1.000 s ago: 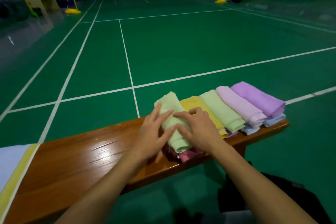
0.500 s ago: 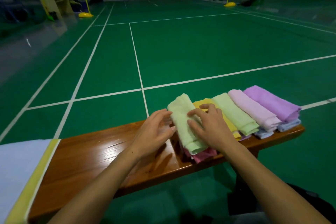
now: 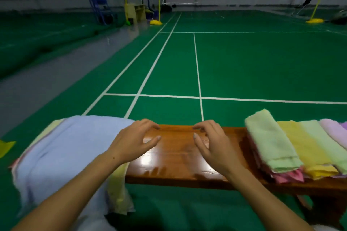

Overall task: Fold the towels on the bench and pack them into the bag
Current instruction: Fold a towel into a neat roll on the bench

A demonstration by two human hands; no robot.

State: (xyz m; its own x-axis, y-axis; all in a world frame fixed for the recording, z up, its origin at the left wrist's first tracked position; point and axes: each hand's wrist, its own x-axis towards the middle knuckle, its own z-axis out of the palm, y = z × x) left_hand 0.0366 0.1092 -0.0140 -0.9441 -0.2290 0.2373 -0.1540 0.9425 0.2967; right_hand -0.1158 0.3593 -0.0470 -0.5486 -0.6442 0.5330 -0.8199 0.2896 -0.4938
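Observation:
A polished wooden bench (image 3: pixel 178 157) runs across the view. On its left end lies a stack of unfolded towels, a light blue towel (image 3: pixel 62 152) on top and a pale yellow one (image 3: pixel 118 189) hanging under it. On the right end, folded towels lie side by side: a light green towel (image 3: pixel 270 142), a yellow towel (image 3: pixel 308 154), another green towel (image 3: pixel 326 140), a lilac towel (image 3: pixel 334 129) and a pink towel (image 3: pixel 293 175) beneath. My left hand (image 3: pixel 133 140) and my right hand (image 3: pixel 214 142) hover over the bare middle of the bench, fingers loosely curved, holding nothing. No bag is visible.
Green badminton court floor (image 3: pixel 244 65) with white lines stretches ahead. Yellow net posts (image 3: pixel 159 2) and a net stand far off. A yellow scrap (image 3: pixel 5 147) lies on the floor at the left. The bench leg (image 3: pixel 326 210) shows at the lower right.
Both hands have left the folded light green towel and moved left over the bare bench. The view has swung left, bringing the unfolded blue stack into sight.

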